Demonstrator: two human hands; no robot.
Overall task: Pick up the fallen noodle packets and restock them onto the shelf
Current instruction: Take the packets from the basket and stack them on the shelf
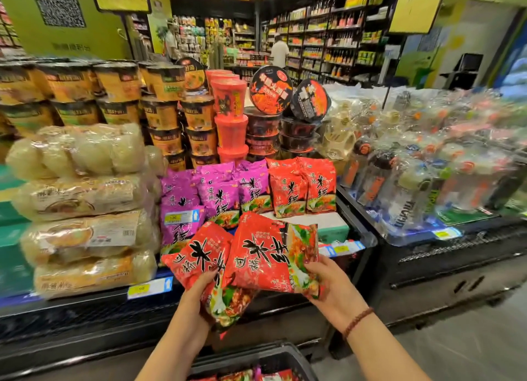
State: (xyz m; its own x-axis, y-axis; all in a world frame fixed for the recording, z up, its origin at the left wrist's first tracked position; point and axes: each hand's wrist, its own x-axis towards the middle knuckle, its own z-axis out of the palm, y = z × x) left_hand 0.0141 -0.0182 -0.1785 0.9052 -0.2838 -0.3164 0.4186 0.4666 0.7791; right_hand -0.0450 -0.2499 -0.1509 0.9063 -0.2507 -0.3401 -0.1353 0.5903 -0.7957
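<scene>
I hold two red noodle packets in front of the shelf. My left hand grips the left red packet from below. My right hand grips the right red packet by its lower right end. Both packets hover just above the shelf edge. On the shelf behind them stand two red packets of the same kind, upright, and a row of purple packets to their left. A bare white patch of shelf lies in front of the standing red packets.
A dark basket with more packets sits on the floor below my arms. Large clear bags of noodle cakes are stacked at left. Cup and bowl noodles rise behind. Wrapped bottles fill the right counter. A person stands far down the aisle.
</scene>
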